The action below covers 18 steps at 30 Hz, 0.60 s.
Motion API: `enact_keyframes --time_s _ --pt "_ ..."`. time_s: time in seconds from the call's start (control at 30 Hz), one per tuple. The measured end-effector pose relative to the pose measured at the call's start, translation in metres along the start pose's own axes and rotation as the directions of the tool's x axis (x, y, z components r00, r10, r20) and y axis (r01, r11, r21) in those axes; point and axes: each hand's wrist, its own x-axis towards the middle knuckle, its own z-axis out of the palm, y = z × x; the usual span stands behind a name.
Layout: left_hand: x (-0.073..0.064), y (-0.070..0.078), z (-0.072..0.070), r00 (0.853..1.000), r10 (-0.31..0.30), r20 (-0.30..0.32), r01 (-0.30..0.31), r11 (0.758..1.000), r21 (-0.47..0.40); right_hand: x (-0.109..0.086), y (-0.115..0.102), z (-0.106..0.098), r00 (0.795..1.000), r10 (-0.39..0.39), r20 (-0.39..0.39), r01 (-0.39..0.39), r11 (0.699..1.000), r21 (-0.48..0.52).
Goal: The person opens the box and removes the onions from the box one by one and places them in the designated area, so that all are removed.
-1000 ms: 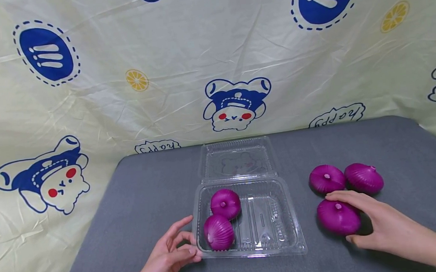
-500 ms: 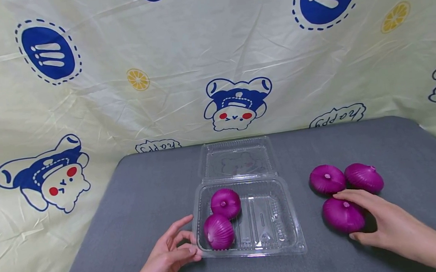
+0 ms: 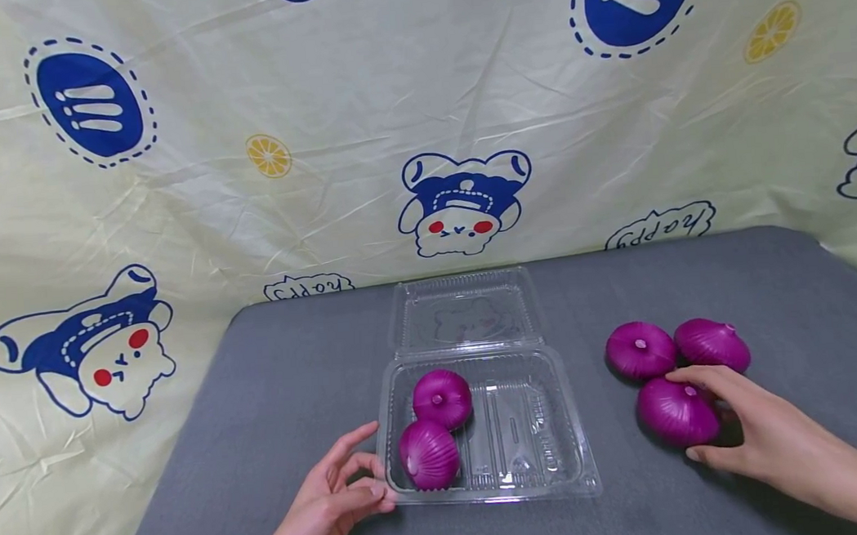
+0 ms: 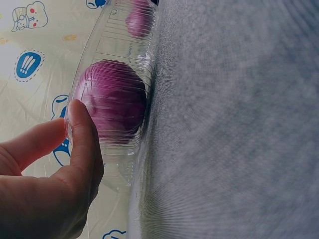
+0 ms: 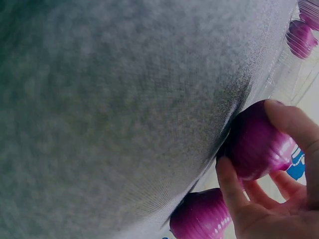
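My right hand (image 3: 755,423) holds a purple onion (image 3: 673,414) on the grey table, thumb on its near side and fingers over its far side. In the right wrist view, the fingers curl round this onion (image 5: 259,142). Two more onions lie just beyond it, one to the left (image 3: 638,350) and one to the right (image 3: 713,344). My left hand (image 3: 332,498) pinches the left rim of a clear plastic clamshell box (image 3: 516,495) near its front corner. Inside the box's left half sit two onions, the farther one (image 3: 441,398) touching the nearer one (image 3: 428,454).
The box's lid (image 3: 468,312) lies folded back, away from me. Grey cloth covers the table (image 3: 295,374). A pale printed curtain (image 3: 345,101) hangs behind the table's far edge.
My right hand has shifted the held onion slightly right and away from me, closer to the two beyond it. The left hand and the box keep their places.
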Motion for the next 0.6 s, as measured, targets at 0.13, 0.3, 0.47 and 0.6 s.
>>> enact_keyframes --time_s 0.13,0.3,0.47,0.6 --pt "-0.0005 -0.0001 -0.0009 1.0 0.011 0.007 -0.011 1.0 0.0 0.0011 0.0027 0.0003 1.0 0.022 0.007 -0.023 0.998 0.063" --pt "-0.0009 -0.0004 -0.0018 1.0 0.021 0.018 -0.021 1.0 0.003 0.0015 0.002 0.0013 0.996 0.085 0.042 -0.089 0.99 0.107" --pt "-0.0009 -0.0008 -0.0017 0.999 0.029 0.028 -0.029 1.0 0.002 0.0006 0.0004 0.0 0.989 0.118 0.091 -0.13 0.983 0.13" --pt "-0.0007 0.0002 -0.0015 0.999 0.025 0.023 -0.025 1.0 0.002 -0.0014 0.0004 -0.0019 0.99 0.111 0.092 -0.122 0.985 0.126"
